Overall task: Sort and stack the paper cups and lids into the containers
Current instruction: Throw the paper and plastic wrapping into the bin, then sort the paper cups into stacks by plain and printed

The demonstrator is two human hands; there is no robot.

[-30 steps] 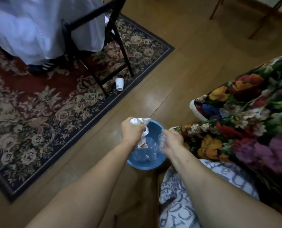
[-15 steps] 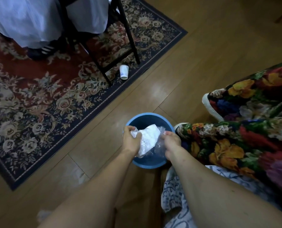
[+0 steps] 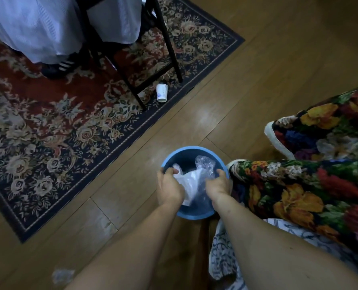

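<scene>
- Room: wood floor (image 3: 247,65), patterned rug (image 3: 58,126) on the left, dark chair (image 3: 153,65) standing on the rug; floral fabric (image 3: 320,174) at right.
- Left hand (image 3: 169,185): fingers curled round white crumpled plastic, prob. a bag (image 3: 189,183), at the left rim of the blue bucket (image 3: 191,150). Grip closed on the film.
- Right hand (image 3: 216,186): reaches into the bucket on the right side, fingers bent down into clear crinkled plastic (image 3: 204,164); looks like it's pinching it, fingertips hidden so not 100% sure.
- Bucket sits on the floor between the forearms, touching the floral fabric on its right side.
- Paper cup (image 3: 162,92): lies tipped on the rug edge beside the chair leg, well apart from the bucket. No lids visible.
- Handling, judged: plastic film is v. light, soft, slippery, bunches & springs back; take it in a full fist, not fingertips. Paper cup light, thin-walled, crushes easily; hold round the mid-body w/ gentle pressure or by the rim.
- Small scrap (image 3: 62,276) of clear stuff on the floor, near left; can't tell what.
</scene>
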